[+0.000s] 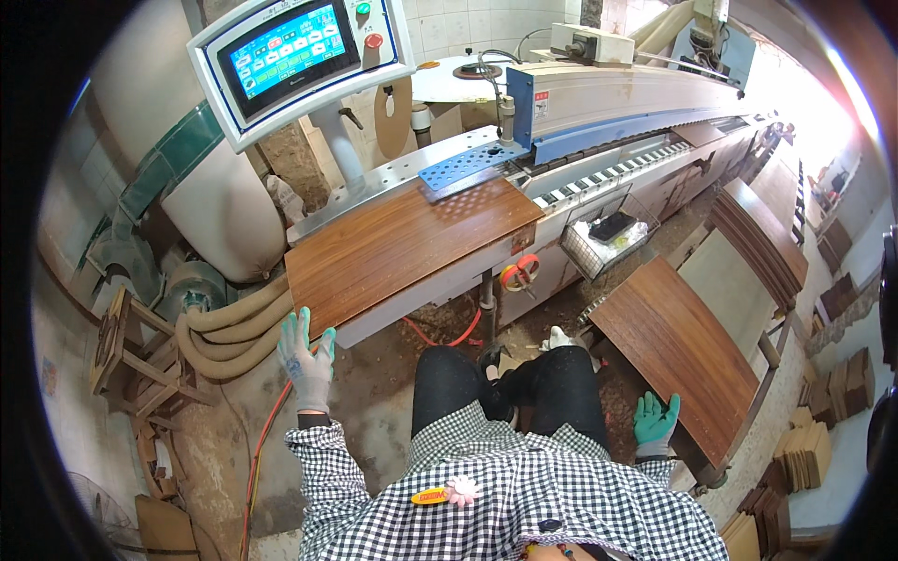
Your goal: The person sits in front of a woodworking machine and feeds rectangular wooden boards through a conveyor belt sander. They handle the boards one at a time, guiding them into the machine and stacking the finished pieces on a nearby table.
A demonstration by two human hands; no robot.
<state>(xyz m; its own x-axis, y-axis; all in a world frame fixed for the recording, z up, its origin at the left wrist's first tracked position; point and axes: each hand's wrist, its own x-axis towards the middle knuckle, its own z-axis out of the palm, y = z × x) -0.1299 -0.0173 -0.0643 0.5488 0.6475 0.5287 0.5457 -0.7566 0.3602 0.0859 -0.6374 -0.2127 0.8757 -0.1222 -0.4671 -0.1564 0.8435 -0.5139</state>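
A brown wood-grain panel (402, 248) lies flat on the infeed table of a long machine (617, 103). My left hand (305, 360), in a grey and green glove, hangs open just off the panel's near left corner, touching nothing. My right hand (655, 423), in a green glove, is open beside the near end of a stack of brown panels (678, 351) at my right. My checked shirt and dark trousers fill the lower middle.
A control screen (290, 51) on a post stands behind the panel. A wire basket (608, 243) hangs under the machine's side. Flexible hoses (229, 327) and a wooden stool (140, 360) sit at left. More panel stacks (762, 238) stand at right. An orange cable (267, 439) runs over the floor.
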